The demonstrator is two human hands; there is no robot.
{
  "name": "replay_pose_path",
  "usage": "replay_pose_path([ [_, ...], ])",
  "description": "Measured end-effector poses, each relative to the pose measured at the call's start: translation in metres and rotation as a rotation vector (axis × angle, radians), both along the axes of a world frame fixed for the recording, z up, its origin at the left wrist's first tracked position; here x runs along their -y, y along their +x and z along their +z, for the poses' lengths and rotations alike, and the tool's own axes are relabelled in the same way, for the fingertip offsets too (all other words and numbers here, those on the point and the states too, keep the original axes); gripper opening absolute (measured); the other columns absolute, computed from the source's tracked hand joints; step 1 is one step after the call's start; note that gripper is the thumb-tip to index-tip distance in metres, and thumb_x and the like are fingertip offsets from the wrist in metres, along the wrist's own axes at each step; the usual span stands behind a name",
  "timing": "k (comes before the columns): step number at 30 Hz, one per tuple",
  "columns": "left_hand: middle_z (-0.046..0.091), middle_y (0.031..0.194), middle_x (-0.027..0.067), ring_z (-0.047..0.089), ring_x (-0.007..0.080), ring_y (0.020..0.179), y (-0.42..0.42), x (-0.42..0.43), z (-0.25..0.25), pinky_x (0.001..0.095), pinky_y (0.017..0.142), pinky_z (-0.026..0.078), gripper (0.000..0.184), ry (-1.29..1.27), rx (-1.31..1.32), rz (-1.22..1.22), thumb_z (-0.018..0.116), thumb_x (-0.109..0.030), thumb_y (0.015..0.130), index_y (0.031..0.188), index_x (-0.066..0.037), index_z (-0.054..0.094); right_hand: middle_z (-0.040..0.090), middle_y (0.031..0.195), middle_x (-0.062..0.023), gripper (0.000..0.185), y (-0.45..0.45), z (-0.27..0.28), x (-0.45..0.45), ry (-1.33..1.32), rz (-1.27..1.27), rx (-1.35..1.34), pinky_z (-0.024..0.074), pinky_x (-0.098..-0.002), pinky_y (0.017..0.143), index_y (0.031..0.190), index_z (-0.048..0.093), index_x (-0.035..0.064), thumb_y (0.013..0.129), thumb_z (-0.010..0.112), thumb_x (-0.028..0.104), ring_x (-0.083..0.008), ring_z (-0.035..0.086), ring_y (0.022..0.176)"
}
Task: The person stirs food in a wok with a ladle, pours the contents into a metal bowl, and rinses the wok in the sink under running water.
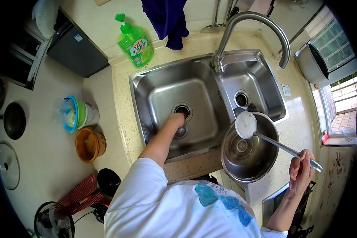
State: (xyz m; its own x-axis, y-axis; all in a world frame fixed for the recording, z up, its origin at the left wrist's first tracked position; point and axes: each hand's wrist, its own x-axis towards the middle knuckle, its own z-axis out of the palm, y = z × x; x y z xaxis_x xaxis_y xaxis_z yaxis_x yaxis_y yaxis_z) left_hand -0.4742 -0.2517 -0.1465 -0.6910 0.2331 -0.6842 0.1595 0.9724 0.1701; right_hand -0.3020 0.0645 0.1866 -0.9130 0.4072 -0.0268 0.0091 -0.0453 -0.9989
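In the left basin of the steel sink, my left hand reaches down beside the drain. Its fingers look curled, and anything in them is hidden. A round metal drain strainer shows just below that hand; whether I touch it I cannot tell. My right hand is closed round the handle of a long metal ladle. White foam or liquid shows in the ladle's bowl, which is over the far rim side of a steel pot at the sink's front right.
The curved faucet arches over the smaller right basin, where dark scraps lie by the drain. A green soap bottle and a dark blue cloth are behind the sink. Buckets stand on the floor at left.
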Motion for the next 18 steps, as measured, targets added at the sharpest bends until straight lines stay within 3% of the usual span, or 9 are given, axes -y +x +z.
replay_pose_path([
  [4, 0.062, 0.090, 0.0135, 0.060, 0.0282, 0.084, 0.005, 0.009, -0.014, 0.0371, 0.068, 0.049, 0.019, 0.068, -0.133, 0.217, 0.049, -0.007, 0.075, 0.085, -0.007, 0.066, 0.039, 0.047, -0.0015, 0.023, -0.011, -0.003, 0.012, -0.025, 0.000, 0.005, 0.0176, -0.0153, 0.028, 0.076, 0.043, 0.0042, 0.092, 0.039, 0.020, -0.0033, 0.027, 0.033],
  [6, 0.062, 0.087, 0.0130, 0.061, 0.0286, 0.081, 0.007, 0.012, -0.004, 0.0379, 0.067, 0.049, 0.019, 0.005, -0.299, -0.083, 0.048, -0.008, 0.076, 0.084, -0.009, 0.065, 0.040, 0.047, -0.0015, 0.023, -0.017, -0.007, 0.016, -0.039, 0.023, -0.008, 0.0175, -0.0152, 0.028, 0.076, 0.043, 0.0042, 0.092, 0.039, 0.020, -0.0031, 0.027, 0.033],
  [10, 0.062, 0.083, 0.0128, 0.061, 0.0284, 0.077, 0.009, 0.027, 0.008, 0.0384, 0.063, 0.049, 0.020, 0.092, -0.386, -0.107, 0.047, -0.007, 0.075, 0.081, -0.011, 0.065, 0.041, 0.048, -0.0021, 0.022, -0.031, -0.013, 0.029, -0.062, 0.079, -0.019, 0.0184, -0.0154, 0.029, 0.076, 0.043, 0.0040, 0.092, 0.040, 0.020, -0.0035, 0.027, 0.033],
  [13, 0.062, 0.076, 0.0167, 0.063, 0.0286, 0.068, 0.009, 0.038, 0.049, 0.0369, 0.056, 0.050, 0.016, 0.164, -0.517, -0.056, 0.048, -0.007, 0.069, 0.074, -0.005, 0.064, 0.041, 0.049, -0.0024, 0.022, -0.043, -0.020, 0.040, -0.105, 0.139, 0.003, 0.0196, -0.0160, 0.030, 0.077, 0.044, 0.0039, 0.092, 0.040, 0.019, -0.0038, 0.029, 0.035],
  [16, 0.064, 0.079, 0.0139, 0.064, 0.0258, 0.073, 0.003, 0.052, 0.063, 0.0352, 0.057, 0.051, 0.017, -0.002, -0.534, 0.098, 0.049, -0.006, 0.072, 0.076, -0.008, 0.066, 0.042, 0.051, -0.0024, 0.022, -0.057, -0.029, 0.055, -0.094, 0.204, 0.006, 0.0208, -0.0160, 0.030, 0.078, 0.045, 0.0034, 0.092, 0.040, 0.019, -0.0040, 0.030, 0.035],
  [18, 0.063, 0.088, 0.0131, 0.063, 0.0240, 0.080, 0.001, 0.064, 0.056, 0.0341, 0.060, 0.051, 0.018, -0.155, -0.414, 0.236, 0.050, -0.006, 0.075, 0.085, -0.007, 0.066, 0.043, 0.052, -0.0021, 0.022, -0.065, -0.036, 0.066, -0.076, 0.237, 0.044, 0.0221, -0.0161, 0.031, 0.080, 0.047, 0.0031, 0.092, 0.040, 0.020, -0.0043, 0.032, 0.037],
])
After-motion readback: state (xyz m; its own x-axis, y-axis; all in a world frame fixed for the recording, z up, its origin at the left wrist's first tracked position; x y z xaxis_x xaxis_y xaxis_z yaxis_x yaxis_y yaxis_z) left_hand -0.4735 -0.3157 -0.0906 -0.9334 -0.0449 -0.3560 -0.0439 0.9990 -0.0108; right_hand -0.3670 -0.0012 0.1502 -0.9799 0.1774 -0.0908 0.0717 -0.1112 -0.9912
